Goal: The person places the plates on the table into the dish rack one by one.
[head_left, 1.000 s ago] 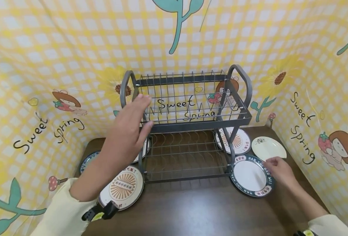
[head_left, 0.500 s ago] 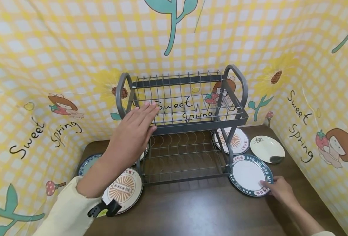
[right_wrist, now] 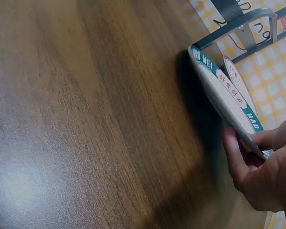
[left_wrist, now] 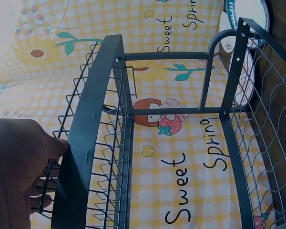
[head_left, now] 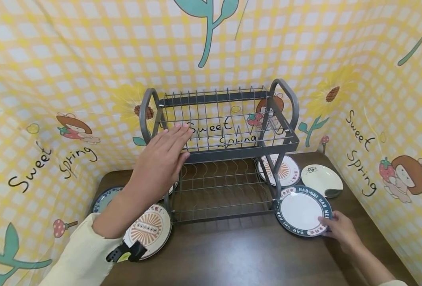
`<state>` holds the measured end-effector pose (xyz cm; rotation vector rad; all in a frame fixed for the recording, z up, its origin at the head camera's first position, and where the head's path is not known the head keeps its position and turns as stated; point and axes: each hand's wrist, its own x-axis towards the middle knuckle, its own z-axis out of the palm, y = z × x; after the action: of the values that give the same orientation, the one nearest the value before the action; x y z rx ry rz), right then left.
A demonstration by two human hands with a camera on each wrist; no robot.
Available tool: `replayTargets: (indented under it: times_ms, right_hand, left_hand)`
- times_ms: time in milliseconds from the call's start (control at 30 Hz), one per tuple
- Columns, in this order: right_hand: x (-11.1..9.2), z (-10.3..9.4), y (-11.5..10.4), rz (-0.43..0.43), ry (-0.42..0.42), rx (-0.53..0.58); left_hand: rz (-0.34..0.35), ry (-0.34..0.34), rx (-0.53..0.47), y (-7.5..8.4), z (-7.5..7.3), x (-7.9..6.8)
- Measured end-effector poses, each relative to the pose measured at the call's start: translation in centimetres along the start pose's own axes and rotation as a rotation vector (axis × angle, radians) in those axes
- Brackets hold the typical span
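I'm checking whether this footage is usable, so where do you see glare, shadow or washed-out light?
Head view: pale glare on the near part of the table; left wrist view: upper left corner washed out, left hand dark; right wrist view: glare at lower left, dark shadow beside the teal-rimmed plate.

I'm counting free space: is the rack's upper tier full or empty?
Empty where visible: in the head view only the backdrop shows through the upper tier; the left hand hides part.
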<state>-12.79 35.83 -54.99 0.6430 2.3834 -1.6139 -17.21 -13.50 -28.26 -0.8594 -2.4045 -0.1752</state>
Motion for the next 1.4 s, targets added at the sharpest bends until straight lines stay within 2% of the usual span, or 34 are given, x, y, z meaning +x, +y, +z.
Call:
replayTargets:
  times_ms: [167,433,733,800,900,1100,1200,1300,1400]
  right_hand:
    - [-0.4,0.2,-0.7,-0.029,0.034,0.050]
    - [-1.3,0.0,-1.6,-0.133,0.242,0.059]
    - [-2.5,-0.9,-4.0,-0.162,0.423,0.181]
    - [-2.8,-1.0,-4.9,-0.161,0.449,0.245]
    - [-3.4,-1.4,-6.4,-0.169,0.480,0.406]
    - [-4.3,-2.0,-9.5,-0.236,0.535,0.679]
    - [-4.7,-2.1,-11.0,-0.307,0.572,0.795]
    - [-5.0,-2.2,-12.3,-0.426,0.578,0.916]
    - [-5.3,-2.2,-13.5,-0.540,0.586,0.978]
  left_hand:
    - [-0.004,0.005,0.001,0.0,-0.1,-0.2]
    - [-0.013,-0.007,-0.002,0.0,-0.1,-0.1]
    - [-0.010,0.004,0.009,0.1,-0.1,0.0]
    - [-0.010,0.005,0.007,0.2,-0.1,0.0]
    - [-0.010,0.003,0.003,0.2,0.0,0.0]
    - [-0.008,0.006,0.005,0.2,0.0,0.0]
    - [-0.004,0.013,0.010,0.2,0.1,0.0]
    - [0.000,0.019,0.013,0.1,0.2,0.0]
    - [0.002,0.025,0.015,0.1,0.2,0.0]
